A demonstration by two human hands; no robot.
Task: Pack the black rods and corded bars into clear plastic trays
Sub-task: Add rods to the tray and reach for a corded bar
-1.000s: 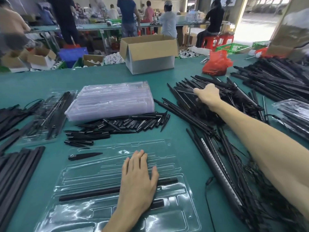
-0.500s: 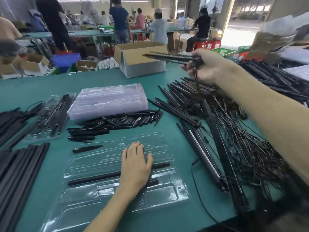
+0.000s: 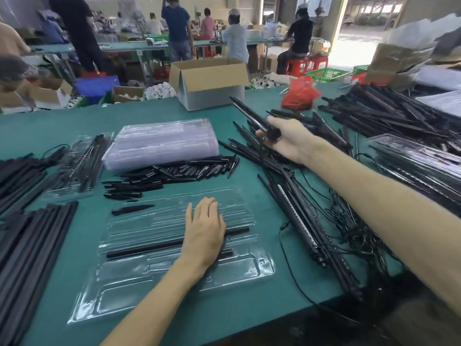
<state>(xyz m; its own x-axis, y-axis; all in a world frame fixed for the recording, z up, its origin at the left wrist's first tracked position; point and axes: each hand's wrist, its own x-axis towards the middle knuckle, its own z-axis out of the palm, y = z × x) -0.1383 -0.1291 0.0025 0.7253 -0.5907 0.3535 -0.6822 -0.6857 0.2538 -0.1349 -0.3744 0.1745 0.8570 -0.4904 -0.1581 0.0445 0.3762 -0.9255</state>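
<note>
The left hand [image 3: 205, 231] lies flat on the open tray [image 3: 139, 290] in front of the person. Its fingers are straight, and it presses down over a rod [image 3: 144, 249] seated in one of the long grooves. A small pointed piece [image 3: 132, 209] rests in the tray at about ten o'clock from that hand.

The right hand [image 3: 287, 141] is out at one o'clock. Its fingers are curled round a bar [image 3: 245, 109] whose free end points off toward eleven. A dark bunch of cord seems to be caught in the same grip, though I can't make it out clearly.

More corded bars lie in a tangle [image 3: 306, 221] at three o'clock of the tray, with cords trailing to the table edge. A stack [image 3: 162, 143] of empty trays sits at twelve, and short pieces [image 3: 174, 171] are heaped just in front of it. Loose rods [image 3: 30, 245] lie at nine.

To my eye the step in hand is fetching a corded bar. This tray looks early in its packing, since most of its grooves look bare.

The next move would call for bringing the bar back toward six and turning it to run along a groove. The cord would have to be kept from snagging in the tangle. The left hand would likely need to shift so the groove is free.
</note>
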